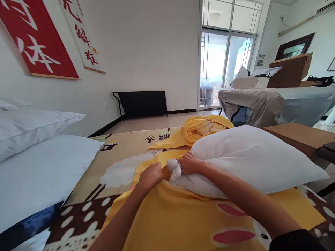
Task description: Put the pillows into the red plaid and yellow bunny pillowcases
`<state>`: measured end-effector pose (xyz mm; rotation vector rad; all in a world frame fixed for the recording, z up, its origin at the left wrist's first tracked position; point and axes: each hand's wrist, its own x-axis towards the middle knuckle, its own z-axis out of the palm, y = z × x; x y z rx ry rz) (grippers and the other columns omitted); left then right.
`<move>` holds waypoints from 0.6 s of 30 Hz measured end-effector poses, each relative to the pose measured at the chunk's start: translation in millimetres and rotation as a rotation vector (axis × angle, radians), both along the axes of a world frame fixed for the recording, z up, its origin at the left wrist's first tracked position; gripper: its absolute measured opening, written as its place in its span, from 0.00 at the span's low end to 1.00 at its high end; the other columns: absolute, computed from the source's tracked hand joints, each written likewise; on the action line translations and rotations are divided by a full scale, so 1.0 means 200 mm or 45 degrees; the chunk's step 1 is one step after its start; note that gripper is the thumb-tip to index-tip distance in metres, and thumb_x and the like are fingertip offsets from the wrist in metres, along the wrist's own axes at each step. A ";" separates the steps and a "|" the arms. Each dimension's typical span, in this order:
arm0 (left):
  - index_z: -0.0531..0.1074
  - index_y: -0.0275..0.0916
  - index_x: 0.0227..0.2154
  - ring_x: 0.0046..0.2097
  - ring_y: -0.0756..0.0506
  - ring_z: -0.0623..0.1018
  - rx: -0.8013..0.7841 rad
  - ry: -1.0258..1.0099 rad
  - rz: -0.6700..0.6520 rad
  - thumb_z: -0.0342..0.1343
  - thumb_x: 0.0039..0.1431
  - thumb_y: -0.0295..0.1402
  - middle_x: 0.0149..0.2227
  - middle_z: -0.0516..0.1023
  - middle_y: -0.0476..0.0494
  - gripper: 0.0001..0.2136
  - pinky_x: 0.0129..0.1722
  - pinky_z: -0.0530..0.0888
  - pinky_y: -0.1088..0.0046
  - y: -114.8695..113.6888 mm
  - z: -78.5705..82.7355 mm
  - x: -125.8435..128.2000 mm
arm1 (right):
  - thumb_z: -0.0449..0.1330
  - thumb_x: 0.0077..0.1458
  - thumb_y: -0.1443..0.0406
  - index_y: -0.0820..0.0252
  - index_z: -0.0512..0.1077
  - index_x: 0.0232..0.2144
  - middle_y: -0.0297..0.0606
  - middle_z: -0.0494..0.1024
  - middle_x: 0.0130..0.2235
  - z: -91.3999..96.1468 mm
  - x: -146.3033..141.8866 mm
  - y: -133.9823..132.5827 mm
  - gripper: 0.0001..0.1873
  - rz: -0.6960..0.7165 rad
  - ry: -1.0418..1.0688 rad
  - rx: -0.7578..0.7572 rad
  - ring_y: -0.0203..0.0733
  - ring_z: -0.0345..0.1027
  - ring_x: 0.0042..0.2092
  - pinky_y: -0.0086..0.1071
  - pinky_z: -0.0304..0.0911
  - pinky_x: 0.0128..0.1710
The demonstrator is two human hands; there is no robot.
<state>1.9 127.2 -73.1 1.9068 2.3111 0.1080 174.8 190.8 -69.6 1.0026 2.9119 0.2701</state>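
Observation:
A white pillow (251, 160) lies on a yellow pillowcase (183, 219) spread over the bed. My right hand (188, 163) is closed round the pillow's near corner, which is bunched into a knob. My left hand (151, 175) is closed on the pillowcase's edge, just left of that corner. The two hands are almost touching. A second yellow cloth (195, 130) lies crumpled beyond the pillow.
Two white pillows (39, 164) are stacked at the left against the wall. The patterned bedsheet (123, 153) covers the bed. A brown cardboard box (300, 136) sits right of the pillow, and a covered table (274, 101) with boxes stands beyond.

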 end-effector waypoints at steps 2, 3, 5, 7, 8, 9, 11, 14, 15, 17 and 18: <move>0.67 0.35 0.33 0.43 0.35 0.76 0.103 -0.086 0.025 0.47 0.50 0.26 0.40 0.76 0.32 0.08 0.36 0.68 0.67 0.02 0.00 0.02 | 0.52 0.53 0.59 0.63 0.73 0.36 0.49 0.79 0.38 0.02 0.01 -0.03 0.16 0.024 0.007 0.009 0.50 0.73 0.40 0.38 0.60 0.40; 0.67 0.36 0.33 0.43 0.37 0.76 0.153 -0.136 0.030 0.47 0.50 0.27 0.39 0.76 0.33 0.07 0.35 0.68 0.68 0.03 0.00 0.03 | 0.52 0.52 0.59 0.63 0.73 0.35 0.49 0.79 0.38 0.04 0.01 -0.05 0.16 0.034 0.014 0.012 0.51 0.73 0.39 0.38 0.60 0.39; 0.66 0.37 0.31 0.40 0.40 0.76 0.242 -0.255 0.029 0.48 0.50 0.27 0.35 0.77 0.38 0.05 0.34 0.67 0.71 0.03 0.00 0.05 | 0.52 0.52 0.58 0.63 0.74 0.36 0.50 0.78 0.38 0.09 0.03 -0.05 0.16 0.047 0.034 0.016 0.51 0.73 0.40 0.37 0.61 0.38; 0.65 0.38 0.31 0.35 0.44 0.76 0.327 -0.388 0.024 0.47 0.50 0.26 0.29 0.76 0.43 0.05 0.32 0.67 0.74 0.02 0.00 0.07 | 0.52 0.53 0.57 0.63 0.73 0.37 0.51 0.78 0.39 0.16 0.05 -0.05 0.17 0.048 0.060 0.013 0.51 0.73 0.41 0.36 0.61 0.36; 0.64 0.39 0.31 0.32 0.45 0.76 0.372 -0.456 0.024 0.46 0.50 0.26 0.27 0.75 0.46 0.06 0.30 0.67 0.75 0.02 0.01 0.07 | 0.51 0.53 0.57 0.63 0.73 0.38 0.51 0.78 0.40 0.19 0.06 -0.04 0.18 0.047 0.071 0.007 0.51 0.73 0.41 0.35 0.61 0.36; 0.63 0.39 0.32 0.30 0.47 0.75 0.423 -0.522 0.026 0.45 0.50 0.26 0.25 0.73 0.48 0.06 0.29 0.66 0.75 0.01 0.01 0.08 | 0.51 0.53 0.57 0.63 0.73 0.39 0.51 0.78 0.41 0.22 0.06 -0.03 0.18 0.047 0.079 -0.004 0.50 0.73 0.42 0.34 0.62 0.35; 0.61 0.40 0.34 0.27 0.48 0.73 0.544 -0.638 0.038 0.44 0.52 0.28 0.22 0.70 0.51 0.06 0.28 0.66 0.76 -0.01 0.02 0.09 | 0.52 0.52 0.58 0.62 0.72 0.41 0.50 0.78 0.42 0.24 0.06 -0.02 0.18 0.054 0.083 -0.036 0.49 0.73 0.42 0.33 0.62 0.35; 0.58 0.41 0.35 0.24 0.49 0.70 0.732 -0.762 0.050 0.44 0.53 0.31 0.21 0.66 0.55 0.06 0.27 0.65 0.75 -0.04 0.03 0.11 | 0.54 0.49 0.59 0.61 0.73 0.40 0.48 0.78 0.41 0.19 0.02 -0.02 0.17 0.090 0.066 -0.098 0.50 0.73 0.42 0.34 0.64 0.35; 0.58 0.41 0.35 0.24 0.49 0.69 0.783 -0.791 0.046 0.44 0.52 0.31 0.21 0.65 0.55 0.06 0.28 0.65 0.75 -0.06 0.04 0.12 | 0.54 0.49 0.59 0.62 0.73 0.39 0.48 0.78 0.40 0.16 0.00 -0.03 0.17 0.105 0.055 -0.120 0.50 0.73 0.41 0.34 0.64 0.35; 0.57 0.42 0.35 0.24 0.49 0.68 0.856 -0.835 0.014 0.46 0.52 0.32 0.20 0.64 0.56 0.07 0.28 0.65 0.75 -0.09 0.06 0.17 | 0.56 0.47 0.60 0.62 0.74 0.37 0.47 0.79 0.39 0.10 -0.03 -0.04 0.17 0.135 0.044 -0.157 0.51 0.73 0.42 0.36 0.65 0.36; 0.57 0.42 0.34 0.24 0.49 0.68 0.876 -0.854 -0.015 0.46 0.51 0.33 0.21 0.64 0.56 0.07 0.28 0.65 0.75 -0.11 0.08 0.19 | 0.56 0.47 0.60 0.63 0.74 0.38 0.47 0.79 0.40 0.08 -0.04 -0.05 0.17 0.144 0.050 -0.169 0.51 0.73 0.42 0.36 0.66 0.37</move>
